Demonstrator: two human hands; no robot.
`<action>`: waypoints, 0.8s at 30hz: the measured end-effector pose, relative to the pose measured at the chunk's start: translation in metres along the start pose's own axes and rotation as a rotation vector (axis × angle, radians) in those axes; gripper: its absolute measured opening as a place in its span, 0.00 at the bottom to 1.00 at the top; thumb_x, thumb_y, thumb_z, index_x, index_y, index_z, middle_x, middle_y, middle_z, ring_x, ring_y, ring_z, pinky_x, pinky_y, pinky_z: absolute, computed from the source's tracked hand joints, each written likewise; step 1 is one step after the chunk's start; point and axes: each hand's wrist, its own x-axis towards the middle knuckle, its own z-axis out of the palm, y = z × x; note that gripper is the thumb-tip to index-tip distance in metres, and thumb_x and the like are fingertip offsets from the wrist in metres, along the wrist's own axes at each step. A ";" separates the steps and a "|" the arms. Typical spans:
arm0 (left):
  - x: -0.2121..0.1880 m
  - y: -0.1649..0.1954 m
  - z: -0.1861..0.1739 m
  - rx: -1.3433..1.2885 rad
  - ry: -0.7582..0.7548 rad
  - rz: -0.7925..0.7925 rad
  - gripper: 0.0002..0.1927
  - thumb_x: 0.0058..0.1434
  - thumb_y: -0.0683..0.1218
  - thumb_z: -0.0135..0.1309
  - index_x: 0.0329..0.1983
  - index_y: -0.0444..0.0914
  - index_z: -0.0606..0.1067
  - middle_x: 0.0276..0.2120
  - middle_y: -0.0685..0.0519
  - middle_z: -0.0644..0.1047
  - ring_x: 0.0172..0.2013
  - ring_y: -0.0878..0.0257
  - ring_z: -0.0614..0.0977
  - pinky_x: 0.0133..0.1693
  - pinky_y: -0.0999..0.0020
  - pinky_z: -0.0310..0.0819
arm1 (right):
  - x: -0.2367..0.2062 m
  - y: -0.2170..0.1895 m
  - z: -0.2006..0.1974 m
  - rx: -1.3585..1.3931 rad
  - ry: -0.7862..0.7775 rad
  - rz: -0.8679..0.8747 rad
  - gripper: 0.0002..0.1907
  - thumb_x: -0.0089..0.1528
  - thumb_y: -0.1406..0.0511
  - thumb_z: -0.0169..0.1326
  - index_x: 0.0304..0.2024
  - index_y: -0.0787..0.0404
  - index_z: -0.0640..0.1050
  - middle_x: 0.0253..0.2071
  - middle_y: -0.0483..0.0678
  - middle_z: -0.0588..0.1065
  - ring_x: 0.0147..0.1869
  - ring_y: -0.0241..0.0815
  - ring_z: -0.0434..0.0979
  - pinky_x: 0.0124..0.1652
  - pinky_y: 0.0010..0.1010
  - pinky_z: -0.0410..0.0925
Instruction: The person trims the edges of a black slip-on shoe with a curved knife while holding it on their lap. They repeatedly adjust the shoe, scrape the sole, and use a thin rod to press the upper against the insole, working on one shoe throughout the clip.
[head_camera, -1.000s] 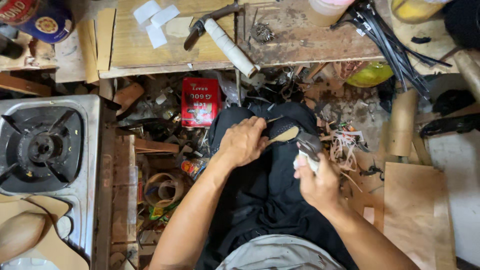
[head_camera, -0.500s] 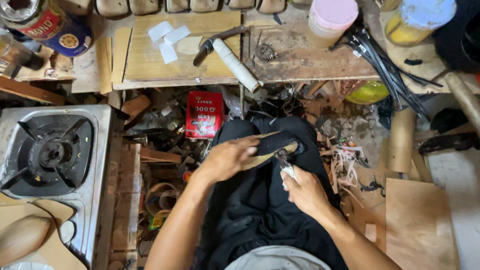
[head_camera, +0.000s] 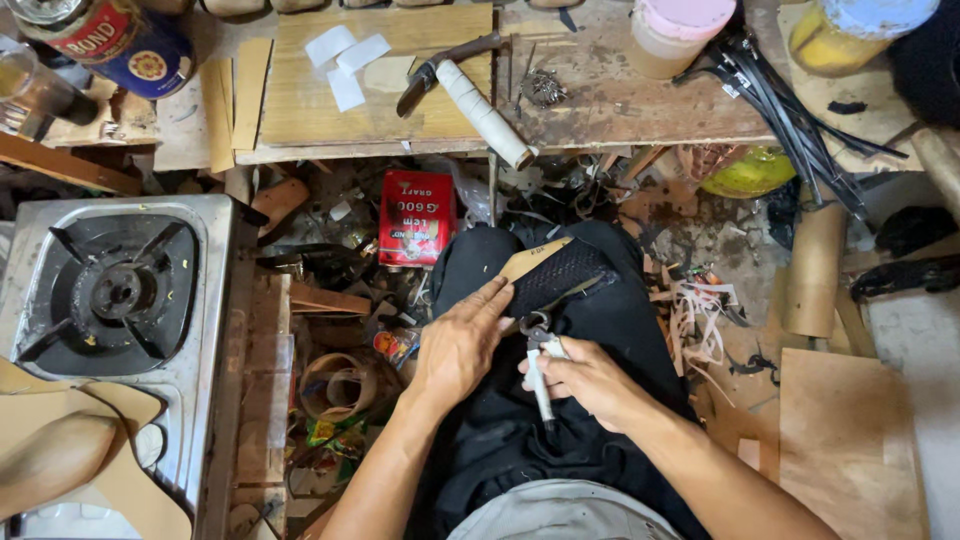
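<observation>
the shoe sole piece (head_camera: 552, 275) looks like tan leather with a rough, matt black textured face. the gas stove (head_camera: 120, 300) is dull brushed metal, and the workbench (head_camera: 600, 95) is worn, scratched bare wood. the glue tin (head_camera: 417, 217) is glossy red.

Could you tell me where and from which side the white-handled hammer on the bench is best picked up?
Grip the hammer by its white wrapped handle, near the free lower-right end at the bench edge, coming from above. That end lies bare, while the dark head rests by the white paper scraps.
</observation>
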 end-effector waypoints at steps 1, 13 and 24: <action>-0.001 0.001 0.000 -0.003 0.006 0.004 0.21 0.64 0.46 0.56 0.60 0.40 0.75 0.61 0.48 0.76 0.53 0.47 0.81 0.50 0.58 0.78 | -0.003 -0.004 0.000 -0.080 0.016 -0.011 0.16 0.67 0.62 0.49 0.48 0.69 0.78 0.41 0.51 0.81 0.43 0.41 0.84 0.41 0.33 0.76; 0.011 -0.017 0.004 -0.076 -0.023 -0.023 0.18 0.66 0.45 0.54 0.58 0.37 0.75 0.57 0.44 0.78 0.53 0.45 0.81 0.51 0.56 0.78 | -0.030 -0.030 0.013 -0.443 0.459 -0.888 0.18 0.71 0.60 0.45 0.53 0.70 0.72 0.27 0.45 0.75 0.26 0.33 0.77 0.27 0.27 0.72; 0.070 -0.007 0.018 0.054 -0.337 0.059 0.29 0.60 0.56 0.58 0.62 0.42 0.70 0.54 0.43 0.77 0.52 0.41 0.79 0.49 0.49 0.73 | -0.034 -0.010 -0.002 -0.545 0.290 -0.161 0.17 0.66 0.55 0.48 0.35 0.62 0.75 0.20 0.45 0.74 0.16 0.36 0.74 0.21 0.31 0.69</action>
